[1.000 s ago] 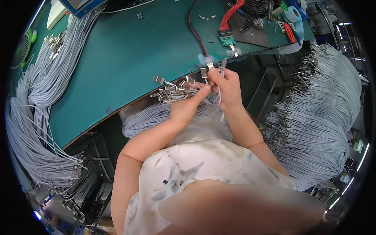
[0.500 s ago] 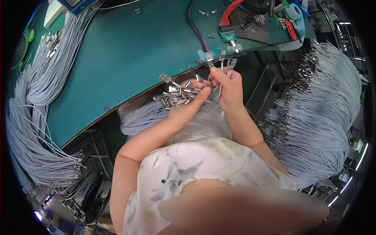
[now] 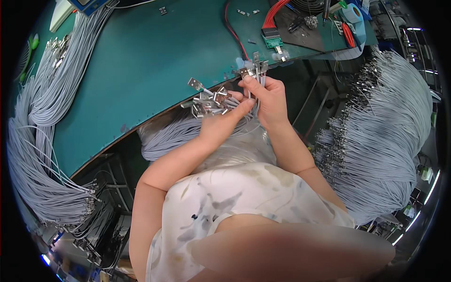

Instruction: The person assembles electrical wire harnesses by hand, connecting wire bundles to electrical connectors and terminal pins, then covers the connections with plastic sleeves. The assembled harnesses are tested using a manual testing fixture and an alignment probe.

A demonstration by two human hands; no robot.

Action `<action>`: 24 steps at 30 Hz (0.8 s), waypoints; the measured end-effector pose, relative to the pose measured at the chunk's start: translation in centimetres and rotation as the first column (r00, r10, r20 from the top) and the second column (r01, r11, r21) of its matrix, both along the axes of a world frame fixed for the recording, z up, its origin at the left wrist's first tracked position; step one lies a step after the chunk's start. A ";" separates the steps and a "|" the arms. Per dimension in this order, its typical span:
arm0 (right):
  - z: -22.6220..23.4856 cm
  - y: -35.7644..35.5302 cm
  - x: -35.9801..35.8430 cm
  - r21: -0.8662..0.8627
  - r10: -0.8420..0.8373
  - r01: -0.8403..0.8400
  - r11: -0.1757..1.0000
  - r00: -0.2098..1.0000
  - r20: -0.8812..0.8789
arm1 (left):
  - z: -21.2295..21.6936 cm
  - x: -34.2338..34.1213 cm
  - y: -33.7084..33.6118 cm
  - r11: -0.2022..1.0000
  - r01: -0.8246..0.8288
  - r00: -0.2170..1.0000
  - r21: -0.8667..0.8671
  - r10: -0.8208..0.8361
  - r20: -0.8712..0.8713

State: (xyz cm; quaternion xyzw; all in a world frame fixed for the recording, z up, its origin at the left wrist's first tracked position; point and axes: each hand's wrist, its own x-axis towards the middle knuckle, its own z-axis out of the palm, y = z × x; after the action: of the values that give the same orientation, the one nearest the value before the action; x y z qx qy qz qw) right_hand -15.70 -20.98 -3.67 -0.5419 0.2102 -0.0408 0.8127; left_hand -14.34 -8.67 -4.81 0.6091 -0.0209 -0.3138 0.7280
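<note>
My left hand (image 3: pixel 220 123) is closed round a bunch of grey cables, whose bare metal USB plugs (image 3: pixel 213 101) fan out to the left above the fingers. Beside it, my right hand (image 3: pixel 271 102) pinches several more grey cables, their metal USB plugs (image 3: pixel 256 61) pointing up toward the table edge. One plug (image 3: pixel 244 72) sits at the tip of my right thumb. Just behind these plugs, the end of a red-and-black lead (image 3: pixel 243 50) is fixed to the table edge; its socket is mostly hidden. The cables (image 3: pixel 174 136) run down over clear plastic on my lap.
On the green table (image 3: pixel 155 61) a small green circuit board (image 3: pixel 273 41) with a red ribbon of wires ends in a connector at the edge. Red-handled pliers (image 3: pixel 348 35) lie at the far right. Big grey cable bundles hang at the left (image 3: pixel 51 178) and right (image 3: pixel 376 145).
My right hand has shifted slightly left and its plugs have bunched closer together. The plug earlier lined up with the socket at the table edge now sits lower left, by my thumb.
</note>
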 end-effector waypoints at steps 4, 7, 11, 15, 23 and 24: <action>0.0 0.1 -1.1 -0.033 -0.103 0.102 0.994 0.994 -0.029 | -1.7 -0.9 0.0 0.993 0.005 0.991 -0.122 0.011 0.131; -0.4 -0.6 -0.9 0.024 -0.164 0.164 0.986 0.986 -0.022 | -1.4 -0.8 0.6 0.997 0.028 0.991 -0.078 -0.018 0.130; 0.2 0.2 -0.4 0.042 -0.236 0.239 0.970 0.969 -0.068 | -1.1 -1.2 0.0 0.954 -0.195 0.981 -0.227 0.190 -0.042; -0.1 0.3 -0.1 0.022 -0.240 0.240 0.970 0.971 -0.002 | -0.8 -0.7 -0.2 0.951 -0.178 0.978 -0.252 0.198 0.060; 0.6 0.5 -0.3 -0.071 -0.045 0.043 0.997 0.999 -0.021 | -2.6 -0.9 0.1 0.993 -0.016 0.951 -0.121 0.052 0.305; 0.4 0.5 -0.9 -0.029 -0.084 0.083 0.996 0.996 -0.040 | -2.5 -0.7 0.0 0.965 0.057 0.939 -0.254 0.035 0.343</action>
State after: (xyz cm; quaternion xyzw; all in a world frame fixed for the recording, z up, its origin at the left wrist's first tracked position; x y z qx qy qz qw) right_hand -16.63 -20.52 -3.25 -0.5445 0.2490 -0.0665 0.7982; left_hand -15.08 -8.68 -7.31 0.5536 -0.1924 -0.2008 0.7850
